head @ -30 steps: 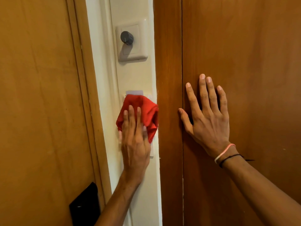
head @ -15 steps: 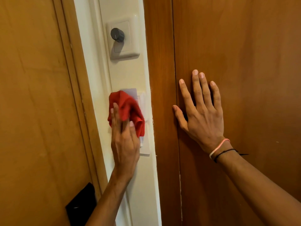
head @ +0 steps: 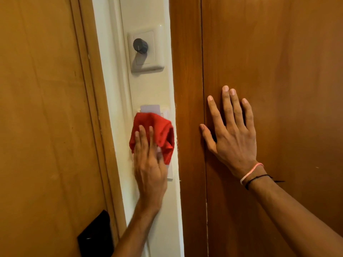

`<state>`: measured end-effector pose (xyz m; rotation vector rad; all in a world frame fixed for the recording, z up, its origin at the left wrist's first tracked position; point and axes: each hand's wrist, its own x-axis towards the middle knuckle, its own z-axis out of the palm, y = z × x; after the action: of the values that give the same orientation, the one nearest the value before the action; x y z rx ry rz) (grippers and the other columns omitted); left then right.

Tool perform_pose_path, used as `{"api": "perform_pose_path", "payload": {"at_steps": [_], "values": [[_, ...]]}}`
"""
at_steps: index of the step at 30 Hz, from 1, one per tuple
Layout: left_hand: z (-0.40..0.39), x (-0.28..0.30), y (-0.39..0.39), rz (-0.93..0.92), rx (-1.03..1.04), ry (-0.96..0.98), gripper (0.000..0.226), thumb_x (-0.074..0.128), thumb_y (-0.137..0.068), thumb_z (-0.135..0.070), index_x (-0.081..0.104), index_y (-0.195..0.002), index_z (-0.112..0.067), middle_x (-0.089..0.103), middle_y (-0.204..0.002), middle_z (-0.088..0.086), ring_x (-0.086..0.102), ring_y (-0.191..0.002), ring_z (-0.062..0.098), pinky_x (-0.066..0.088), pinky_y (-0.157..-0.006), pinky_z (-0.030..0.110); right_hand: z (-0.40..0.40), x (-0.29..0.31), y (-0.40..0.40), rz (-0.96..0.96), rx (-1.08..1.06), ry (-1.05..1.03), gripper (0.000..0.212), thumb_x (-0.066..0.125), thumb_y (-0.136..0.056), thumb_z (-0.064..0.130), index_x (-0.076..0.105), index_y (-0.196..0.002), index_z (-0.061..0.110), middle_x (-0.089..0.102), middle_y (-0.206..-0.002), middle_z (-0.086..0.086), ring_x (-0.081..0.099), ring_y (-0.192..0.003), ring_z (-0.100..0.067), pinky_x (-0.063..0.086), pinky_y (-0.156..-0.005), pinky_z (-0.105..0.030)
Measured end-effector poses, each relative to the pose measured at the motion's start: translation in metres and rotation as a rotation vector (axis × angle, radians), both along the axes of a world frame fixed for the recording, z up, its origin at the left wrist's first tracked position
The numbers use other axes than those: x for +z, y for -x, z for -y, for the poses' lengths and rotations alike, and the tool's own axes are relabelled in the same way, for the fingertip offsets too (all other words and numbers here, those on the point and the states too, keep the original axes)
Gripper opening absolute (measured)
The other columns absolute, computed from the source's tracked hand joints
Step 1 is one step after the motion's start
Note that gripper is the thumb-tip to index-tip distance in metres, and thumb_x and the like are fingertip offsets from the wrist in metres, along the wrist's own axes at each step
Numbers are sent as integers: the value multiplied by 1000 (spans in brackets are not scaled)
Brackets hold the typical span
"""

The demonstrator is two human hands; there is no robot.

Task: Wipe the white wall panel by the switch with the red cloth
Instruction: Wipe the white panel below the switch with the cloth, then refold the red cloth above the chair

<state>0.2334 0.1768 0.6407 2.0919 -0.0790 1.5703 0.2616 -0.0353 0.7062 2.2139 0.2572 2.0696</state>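
A narrow white wall panel (head: 150,88) runs upright between two brown wooden surfaces. High on it sits a white switch plate with a dark round knob (head: 140,46). Below that is a small white plate with a pale card (head: 150,108) in its top. My left hand (head: 149,164) presses the bunched red cloth (head: 159,130) flat against this lower plate, fingers pointing up. My right hand (head: 231,134) lies flat with fingers spread on the wooden surface to the right, holding nothing.
A brown wooden door (head: 42,108) with its frame stands on the left, with a black lock plate (head: 95,236) low down. A wide brown wooden panel (head: 278,62) fills the right side. A pink band and a black cord circle my right wrist (head: 252,173).
The cloth and my left hand slid left half a second ago and are now back to the right, over the lower plate. My right hand stays flat on the wood.
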Motion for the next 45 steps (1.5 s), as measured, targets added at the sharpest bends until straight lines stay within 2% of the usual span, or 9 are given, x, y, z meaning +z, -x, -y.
{"api": "perform_pose_path", "payload": {"at_steps": [9,14,21,24,28,33,38,42,45], "values": [[19,-2,39,31,-227,-84,46,50,-94,1,46,-140,-4,39,-150,7,29,-145,23,1,-121,14,-9,-8,27,-167,363,87,59,39,-102,59,70,-129,17,41,-162,-17,34,-154,-31,17,-130,-45],[19,1,50,42,-283,-98,55,58,-89,11,42,-139,-4,46,-146,12,37,-141,30,18,-122,30,-47,-31,54,-437,445,49,66,36,-98,65,77,-100,14,64,-130,-6,53,-126,-22,46,-110,-41],[23,10,71,113,-447,26,44,56,-92,2,49,-136,-4,55,-138,13,49,-133,22,52,-102,45,-29,-28,85,-601,674,-94,33,45,-100,35,64,-112,10,60,-111,-3,57,-96,-18,54,-80,-36],[32,26,80,109,-459,82,57,70,-87,-12,44,-137,-8,52,-135,15,53,-126,23,53,-99,28,-7,-23,104,-589,778,-118,18,45,-101,25,56,-103,11,56,-97,0,55,-78,-18,49,-70,-35],[46,41,85,-74,-533,61,68,71,-81,-43,44,-139,-21,51,-138,4,47,-129,18,46,-94,12,31,-24,127,-578,847,-164,5,49,-100,14,53,-99,11,52,-86,5,51,-72,-16,43,-66,-23],[79,23,91,-353,-1083,38,14,66,-90,-27,67,-89,-42,69,-68,-20,68,-65,0,52,-56,11,75,-41,148,-655,934,-349,18,53,-99,8,55,-116,12,61,-89,3,63,-77,-3,53,-69,-21],[120,-39,94,-575,-1130,137,8,65,-88,-42,66,-86,-34,68,-64,-8,66,-49,10,51,-41,21,120,-89,161,-813,927,-603,22,63,-97,12,60,-119,12,70,-101,-1,68,-90,-8,57,-77,-28],[141,-91,96,-725,-1090,237,25,68,-82,-48,67,-95,-27,71,-81,3,72,-67,29,60,-53,45,142,-137,161,-956,911,-825,19,70,-94,10,63,-111,15,70,-88,-3,60,-64,-3,49,-60,-22],[154,-137,99,-827,-1090,312,25,72,-81,-45,69,-97,-26,75,-90,2,74,-80,17,59,-65,26,154,-185,163,-1053,906,-1038,21,71,-93,8,62,-111,14,66,-81,-6,58,-65,-14,46,-57,-26]]}}
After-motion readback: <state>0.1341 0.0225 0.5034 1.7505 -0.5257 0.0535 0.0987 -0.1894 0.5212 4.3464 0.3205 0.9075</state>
